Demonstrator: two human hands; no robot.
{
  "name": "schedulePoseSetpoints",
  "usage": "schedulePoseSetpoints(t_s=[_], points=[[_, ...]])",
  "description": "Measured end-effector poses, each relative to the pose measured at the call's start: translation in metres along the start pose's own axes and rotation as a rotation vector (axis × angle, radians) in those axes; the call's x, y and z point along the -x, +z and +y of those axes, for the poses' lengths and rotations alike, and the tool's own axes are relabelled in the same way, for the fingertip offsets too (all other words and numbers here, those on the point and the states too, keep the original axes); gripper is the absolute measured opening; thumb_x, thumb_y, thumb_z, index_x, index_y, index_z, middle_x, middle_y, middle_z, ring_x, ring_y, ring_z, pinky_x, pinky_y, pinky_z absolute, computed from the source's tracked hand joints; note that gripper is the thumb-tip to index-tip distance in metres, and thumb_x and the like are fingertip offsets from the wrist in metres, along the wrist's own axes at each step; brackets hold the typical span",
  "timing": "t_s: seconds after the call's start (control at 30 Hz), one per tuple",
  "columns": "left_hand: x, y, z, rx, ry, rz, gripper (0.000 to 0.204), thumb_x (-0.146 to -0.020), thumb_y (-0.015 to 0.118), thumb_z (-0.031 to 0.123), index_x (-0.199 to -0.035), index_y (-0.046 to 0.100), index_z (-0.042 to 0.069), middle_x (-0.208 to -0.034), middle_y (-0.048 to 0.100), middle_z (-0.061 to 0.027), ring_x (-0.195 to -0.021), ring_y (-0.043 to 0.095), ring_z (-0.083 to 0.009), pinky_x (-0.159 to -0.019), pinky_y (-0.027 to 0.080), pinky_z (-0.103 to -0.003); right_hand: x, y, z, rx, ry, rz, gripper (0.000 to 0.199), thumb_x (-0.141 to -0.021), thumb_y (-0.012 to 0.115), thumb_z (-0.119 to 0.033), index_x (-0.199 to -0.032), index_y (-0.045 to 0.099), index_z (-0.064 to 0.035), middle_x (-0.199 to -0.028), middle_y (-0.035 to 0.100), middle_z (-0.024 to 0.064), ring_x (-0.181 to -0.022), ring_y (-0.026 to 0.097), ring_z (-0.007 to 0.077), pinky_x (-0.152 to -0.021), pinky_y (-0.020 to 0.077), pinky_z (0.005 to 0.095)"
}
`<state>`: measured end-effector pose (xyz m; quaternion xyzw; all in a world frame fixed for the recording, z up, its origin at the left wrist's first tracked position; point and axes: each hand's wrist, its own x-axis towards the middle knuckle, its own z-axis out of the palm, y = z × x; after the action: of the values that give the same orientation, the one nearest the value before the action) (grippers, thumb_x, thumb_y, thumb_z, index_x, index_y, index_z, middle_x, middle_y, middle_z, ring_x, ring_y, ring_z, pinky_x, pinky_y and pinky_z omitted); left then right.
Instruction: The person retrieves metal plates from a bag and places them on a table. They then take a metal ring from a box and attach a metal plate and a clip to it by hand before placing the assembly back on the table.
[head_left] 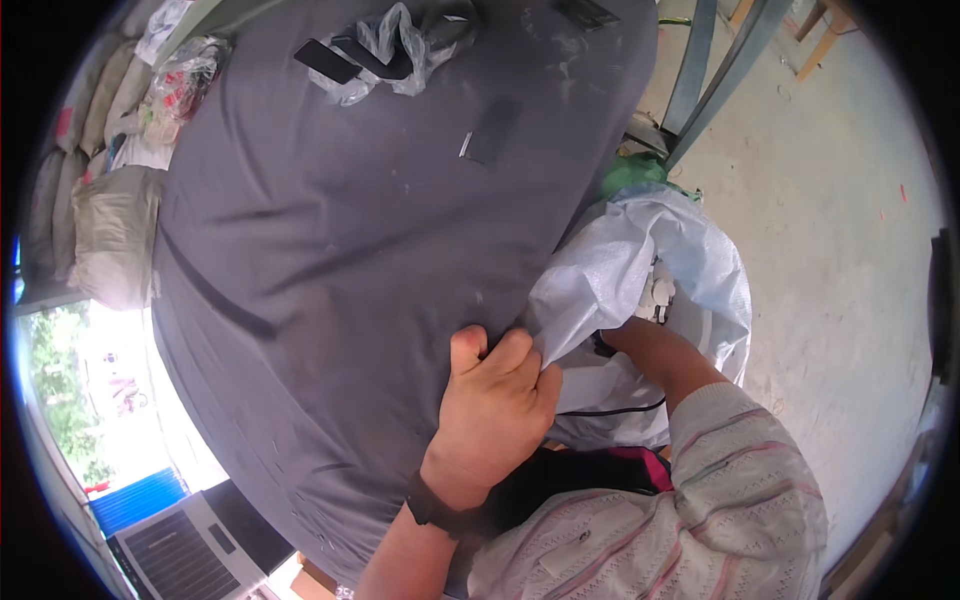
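Right hand's buried inside the white sack (590, 285) right of centre, so can't tell its grip. Left hand (497, 405) is clutching the sack's rim. Grey-draped tabletop (360, 200) mid-frame, pale floor (830, 250) far right.

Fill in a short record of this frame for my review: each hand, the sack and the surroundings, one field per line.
Left hand: closed on the rim of the white sack
Right hand: hidden inside the sack; the right forearm shows
Sack: mouth open, some white pieces visible, kind unclear
Surface: creased grey cloth
Far end of cloth: clear plastic bag, dark flat rectangle against it
Beyond sack: green material
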<state>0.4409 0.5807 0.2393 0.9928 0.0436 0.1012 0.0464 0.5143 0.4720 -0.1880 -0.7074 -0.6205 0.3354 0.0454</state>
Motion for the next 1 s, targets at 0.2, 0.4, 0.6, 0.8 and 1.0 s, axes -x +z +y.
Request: schedulePoseSetpoints(t_s=[0.2,0.4,0.6,0.8,1.0], points=[[-0.001,-0.002,0.002,0.025,-0.017,-0.052,0.01,-0.06,0.064,0.009,-0.069,0.058,0.01,-0.064,0.047,0.0003,-0.077,0.053,-0.017,-0.075,0.033,-0.039,-0.015,0.002,-0.008,-0.012,-0.011,0.05,0.03,-0.077,0.06,-0.021,-0.103,0.069,-0.0082,-0.109,0.065,0.0171,-0.108,0.059,0.0339,-0.089,0.0448,0.0483],[-0.001,-0.002,0.001,0.034,-0.026,-0.049,0.01,-0.06,0.064,0.009,-0.069,0.058,0.009,-0.065,0.047,0.0001,-0.076,0.053,-0.0167,-0.075,0.033,-0.039,-0.017,0.006,-0.012,-0.022,-0.004,0.084,0.031,-0.077,0.06,-0.021,-0.103,0.069,-0.0084,-0.109,0.065,0.017,-0.109,0.058,0.0339,-0.089,0.0447,0.0486],[0.0,-0.002,0.001,0.05,-0.031,-0.043,0.011,-0.06,0.064,0.009,-0.069,0.057,0.01,-0.064,0.047,0.0005,-0.076,0.052,-0.0165,-0.075,0.033,-0.039,-0.012,0.002,-0.008,-0.015,0.013,0.122,0.031,-0.077,0.06,-0.021,-0.103,0.069,-0.0086,-0.109,0.065,0.0168,-0.109,0.058,0.0339,-0.089,0.0445,0.049],[-0.002,-0.004,0.001,0.038,-0.031,-0.06,0.01,-0.061,0.065,0.009,-0.068,0.057,0.01,-0.063,0.046,0.0007,-0.077,0.052,-0.0162,-0.076,0.033,-0.039,-0.001,0.004,-0.002,-0.013,0.038,0.151,0.031,-0.077,0.06,-0.021,-0.104,0.069,-0.0088,-0.11,0.065,0.0166,-0.11,0.058,0.0338,-0.089,0.0443,0.0493],[0.001,-0.003,0.0,0.068,-0.035,-0.061,0.011,-0.061,0.065,0.008,-0.069,0.058,0.009,-0.065,0.048,0.0008,-0.077,0.053,-0.0162,-0.075,0.033,-0.038,0.008,0.008,-0.002,-0.017,0.051,0.177,0.031,-0.077,0.061,-0.022,-0.104,0.069,-0.009,-0.11,0.065,0.0164,-0.11,0.057,0.0338,-0.089,0.0442,0.0497]])
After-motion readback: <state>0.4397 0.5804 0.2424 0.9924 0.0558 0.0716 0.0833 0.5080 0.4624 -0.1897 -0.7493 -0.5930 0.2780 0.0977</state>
